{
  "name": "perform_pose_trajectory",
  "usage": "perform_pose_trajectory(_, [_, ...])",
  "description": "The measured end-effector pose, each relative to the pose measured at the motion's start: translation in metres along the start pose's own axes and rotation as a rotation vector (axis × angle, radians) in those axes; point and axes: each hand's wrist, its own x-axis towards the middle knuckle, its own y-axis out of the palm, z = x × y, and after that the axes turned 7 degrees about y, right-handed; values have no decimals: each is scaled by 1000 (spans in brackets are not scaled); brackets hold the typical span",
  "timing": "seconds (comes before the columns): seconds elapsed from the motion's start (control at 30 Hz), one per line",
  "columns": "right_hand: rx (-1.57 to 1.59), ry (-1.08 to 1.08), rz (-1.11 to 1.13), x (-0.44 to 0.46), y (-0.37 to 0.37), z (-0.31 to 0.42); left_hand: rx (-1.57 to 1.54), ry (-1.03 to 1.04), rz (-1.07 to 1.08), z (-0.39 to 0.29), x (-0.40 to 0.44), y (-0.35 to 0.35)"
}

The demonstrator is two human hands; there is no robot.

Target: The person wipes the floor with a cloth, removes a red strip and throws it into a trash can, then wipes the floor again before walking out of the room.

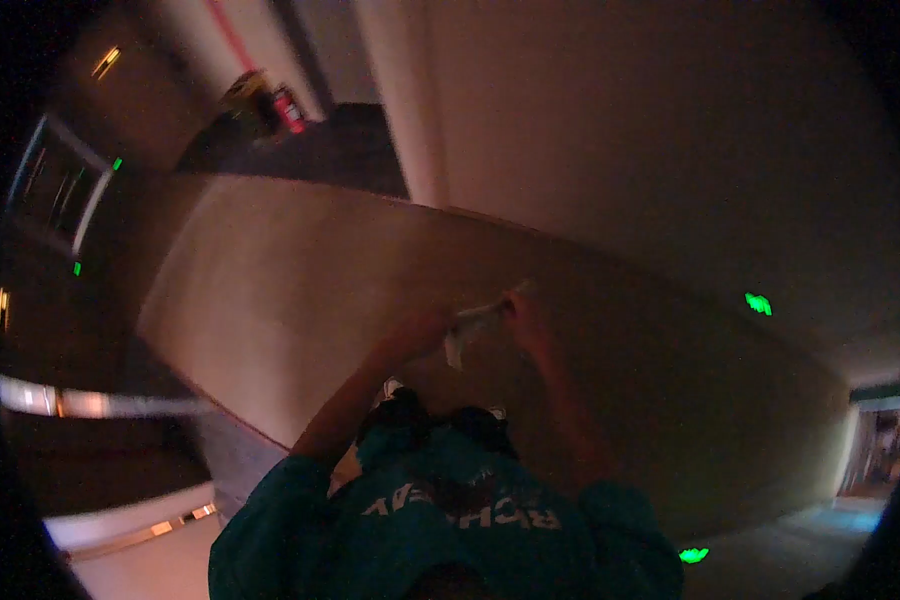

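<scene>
A thin white strip, perhaps cloth or paper (483,309), is stretched between my two hands in front of my body. My left hand (432,328) grips one end, and a loose white piece hangs down beside it. The other end is pinched in my right hand (518,306), with a short bit sticking out past the fingers. Both hands are dim and blurred, so single fingers hardly show. Below them are my teal shirt (460,530) with white lettering and the tip of a white shoe (393,385).
I stand on a brownish floor (260,270) in a dark corridor. A long wall (650,130) runs along the right. A red fire extinguisher (288,108) stands by the far wall. Green lit signs (759,303) glow on the right, and a bright doorway (878,445) shows at far right.
</scene>
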Motion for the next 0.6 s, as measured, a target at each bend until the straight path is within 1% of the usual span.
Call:
perform_pose_trajectory(0.03, [56,33,84,11,16,15,-15,-51,-33,13,-21,2])
perform_pose_trajectory(0.07, [47,-6,128,20,29,31,-59,-16,-149,27,-43,6])
perform_pose_trajectory(0.1, [96,-39,101,29,46,55,-96,23,-264,40,-67,10])
perform_pose_trajectory(0.13, [146,-63,72,34,58,82,-110,-18,-287,46,-87,4])
perform_pose_trajectory(0.17, [136,-87,107,45,71,105,-131,-71,-351,60,-102,0])
perform_pose_trajectory(0.2, [115,-101,120,51,73,145,-144,-122,-414,72,-122,-5])
perform_pose_trajectory(0.23, [98,-111,126,52,83,171,-147,-146,-432,81,-143,-3])
perform_pose_trajectory(0.27, [95,-138,140,60,102,186,-123,-198,-498,92,-158,-5])
perform_pose_trajectory(0.3, [83,-240,116,71,126,195,-102,-253,-571,104,-174,-7])
perform_pose_trajectory(0.33, [76,-343,93,76,144,211,-101,-279,-600,114,-189,-7])
perform_pose_trajectory(0.4, [47,-377,149,85,174,246,-128,-519,-543,139,-216,-4])
perform_pose_trajectory(0.47, [18,-396,228,91,199,275,-99,-580,-603,173,-236,8])
perform_pose_trajectory(0.53, [179,-431,293,87,231,297,-85,-644,-646,195,-268,25])
perform_pose_trajectory(0.6, [107,-407,438,101,265,323,-30,-706,-766,218,-292,26])
